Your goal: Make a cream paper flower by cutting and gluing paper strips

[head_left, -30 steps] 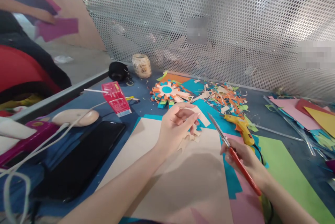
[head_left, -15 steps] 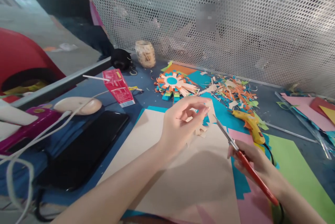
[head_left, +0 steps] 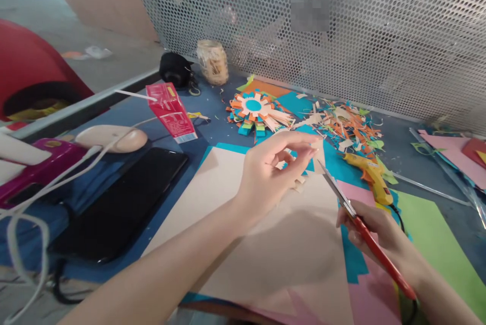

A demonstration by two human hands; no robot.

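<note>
My left hand (head_left: 271, 170) is raised over a large cream sheet (head_left: 266, 254) and pinches a small cream paper strip (head_left: 320, 155) between thumb and fingers. Several cut cream bits (head_left: 298, 183) lie just under it. My right hand (head_left: 374, 234) grips red-handled scissors (head_left: 362, 229), their blades pointing up and left toward the strip without touching it. A layered paper flower (head_left: 255, 112) in orange, cream and blue lies beyond my left hand.
A yellow glue gun (head_left: 370, 175) lies right of the scissors. Paper scraps (head_left: 343, 127) are piled at the back. Green (head_left: 436, 244) and pink sheets (head_left: 451, 155) lie right. A black tablet (head_left: 121, 203), red carton (head_left: 170, 112), jar (head_left: 212, 62) and perforated metal screen (head_left: 341, 36) surround the work.
The view has shifted, so another person's arms and magenta paper at the upper left are out of sight. My left hand has closed tighter on the strip. The scissors stay beside it.
</note>
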